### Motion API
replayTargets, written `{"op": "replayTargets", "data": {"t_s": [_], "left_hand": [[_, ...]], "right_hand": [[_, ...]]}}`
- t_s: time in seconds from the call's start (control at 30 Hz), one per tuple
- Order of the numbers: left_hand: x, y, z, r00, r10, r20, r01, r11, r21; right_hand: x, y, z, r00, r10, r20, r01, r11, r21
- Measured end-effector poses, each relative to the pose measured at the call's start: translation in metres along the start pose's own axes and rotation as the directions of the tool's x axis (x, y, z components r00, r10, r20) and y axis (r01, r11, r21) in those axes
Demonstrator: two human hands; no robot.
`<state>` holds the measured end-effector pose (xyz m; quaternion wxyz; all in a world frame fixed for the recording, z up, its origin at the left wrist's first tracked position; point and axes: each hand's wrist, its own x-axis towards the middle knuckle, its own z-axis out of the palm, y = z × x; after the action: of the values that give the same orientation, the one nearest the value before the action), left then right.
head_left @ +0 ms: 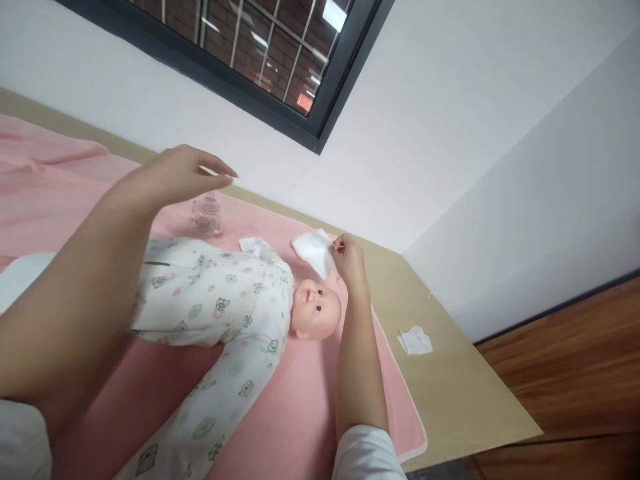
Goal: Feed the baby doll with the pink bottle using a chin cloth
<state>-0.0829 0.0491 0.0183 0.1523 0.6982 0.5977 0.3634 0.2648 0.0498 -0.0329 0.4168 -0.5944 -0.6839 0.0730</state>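
Observation:
A baby doll [317, 310] lies on its back in a white printed outfit [215, 287], its head toward the right. Beyond the head, my right hand [349, 260] pinches a corner of a white tissue [315, 250] that rests on or just above the pink blanket [295, 407]. My left hand [187, 175] hovers over the doll's far side, fingers stretched out with a gap to the thumb and nothing visible in them. Below its fingertips stands a clear baby bottle [206, 215], slightly blurred. My left forearm hides part of the doll's lower body.
A crumpled white tissue [415, 340] lies on the tan tabletop [465, 393], right of the blanket. A white wall [425, 133] with a dark-framed window [315, 127] rises behind. Wood-grain panelling [575, 360] stands beyond the table's right edge.

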Motion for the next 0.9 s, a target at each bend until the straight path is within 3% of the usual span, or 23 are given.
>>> {"op": "replayTargets", "data": {"t_s": [0.13, 0.3, 0.5, 0.7, 0.9], "left_hand": [[0.015, -0.036, -0.004, 0.988, -0.156, 0.004, 0.155, 0.982, 0.109], [0.024, -0.058, 0.007, 0.978, -0.179, 0.108, 0.158, 0.97, 0.184], [0.036, -0.082, 0.022, 0.953, -0.229, 0.197, 0.212, 0.972, 0.1], [0.043, -0.103, 0.04, 0.969, -0.168, 0.182, 0.149, 0.982, 0.112], [0.053, -0.119, 0.054, 0.983, -0.025, 0.183, 0.001, 0.992, 0.128]], "right_hand": [[0.002, 0.024, -0.007, 0.984, 0.168, 0.055, -0.162, 0.982, -0.1], [0.003, 0.045, -0.017, 0.951, 0.304, 0.055, -0.296, 0.948, -0.119], [0.008, 0.065, -0.019, 0.965, 0.26, 0.034, -0.261, 0.964, 0.056], [0.019, 0.067, -0.008, 0.977, 0.196, 0.084, -0.211, 0.945, 0.249], [0.05, 0.064, 0.007, 0.987, 0.127, 0.102, -0.158, 0.891, 0.425]]}}
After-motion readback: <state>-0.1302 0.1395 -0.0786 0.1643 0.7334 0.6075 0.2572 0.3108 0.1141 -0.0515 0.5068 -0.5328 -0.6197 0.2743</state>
